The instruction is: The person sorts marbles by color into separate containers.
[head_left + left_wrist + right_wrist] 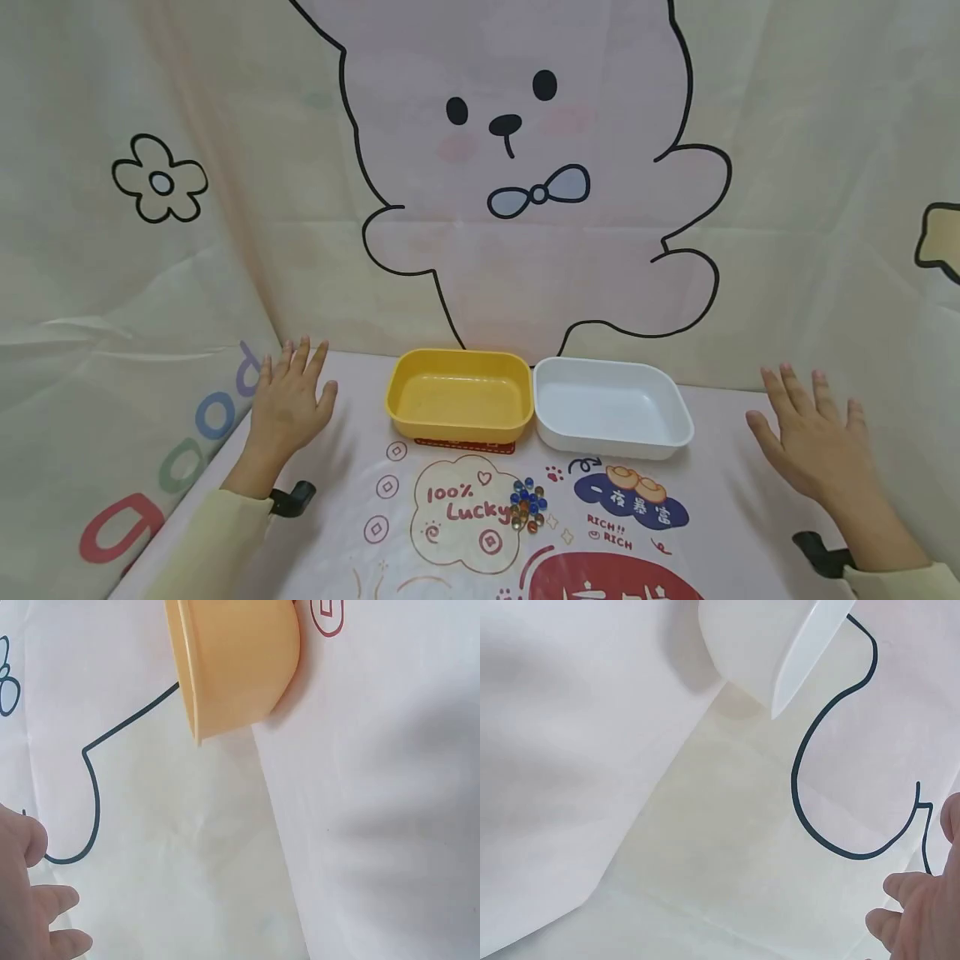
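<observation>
Left hand (287,410) wide and empty, lower left; right hand (817,450) likewise, lower right: seemingly the ready stance! Marbles (533,505), lower centre, likely call for pinching.

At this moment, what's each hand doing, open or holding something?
Left hand: open, fingers spread, holding nothing.
Right hand: open, fingers spread, holding nothing.

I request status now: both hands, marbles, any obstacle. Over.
Left hand, right hand: open, holding nothing. Marbles: one cluster, untouched. Yellow tray, white tray: beyond marbles, side by side. No obstacle seen between.
</observation>
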Demonstrator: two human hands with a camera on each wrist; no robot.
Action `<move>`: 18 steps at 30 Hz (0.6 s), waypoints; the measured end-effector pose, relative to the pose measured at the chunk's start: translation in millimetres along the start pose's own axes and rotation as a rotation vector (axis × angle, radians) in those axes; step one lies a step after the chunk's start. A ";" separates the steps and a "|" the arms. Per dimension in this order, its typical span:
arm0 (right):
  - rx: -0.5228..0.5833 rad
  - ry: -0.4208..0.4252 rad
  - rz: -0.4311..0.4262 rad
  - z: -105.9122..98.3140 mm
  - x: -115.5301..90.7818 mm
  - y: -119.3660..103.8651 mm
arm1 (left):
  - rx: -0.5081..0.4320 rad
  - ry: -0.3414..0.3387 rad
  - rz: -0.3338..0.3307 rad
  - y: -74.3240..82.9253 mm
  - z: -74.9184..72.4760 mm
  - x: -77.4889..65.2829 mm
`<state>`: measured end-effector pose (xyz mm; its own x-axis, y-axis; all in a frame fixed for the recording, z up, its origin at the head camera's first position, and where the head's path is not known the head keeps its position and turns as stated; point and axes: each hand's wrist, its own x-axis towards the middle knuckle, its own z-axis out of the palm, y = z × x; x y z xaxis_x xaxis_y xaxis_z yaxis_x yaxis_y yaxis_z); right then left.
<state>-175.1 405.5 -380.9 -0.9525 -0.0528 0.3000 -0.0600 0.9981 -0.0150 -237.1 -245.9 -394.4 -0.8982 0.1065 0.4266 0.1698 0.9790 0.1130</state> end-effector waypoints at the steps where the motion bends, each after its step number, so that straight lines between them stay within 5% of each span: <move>1: -0.002 0.006 0.001 -0.4 0.1 -0.9 | -0.001 -0.001 -0.001 0.2 -0.5 -0.5; 10: -0.030 0.125 -0.009 -4.7 6.5 -13.9 | -0.089 0.031 0.024 7.8 -3.3 -6.7; 18: 0.057 0.350 -0.174 -0.5 15.5 -37.3 | -0.238 0.028 -0.029 28.4 -5.6 -17.5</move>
<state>-187.5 367.4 -375.2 -0.7680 -0.1973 0.6093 -0.2377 0.9712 0.0149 -214.3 -220.9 -393.6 -0.8929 0.0709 0.4446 0.2380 0.9126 0.3325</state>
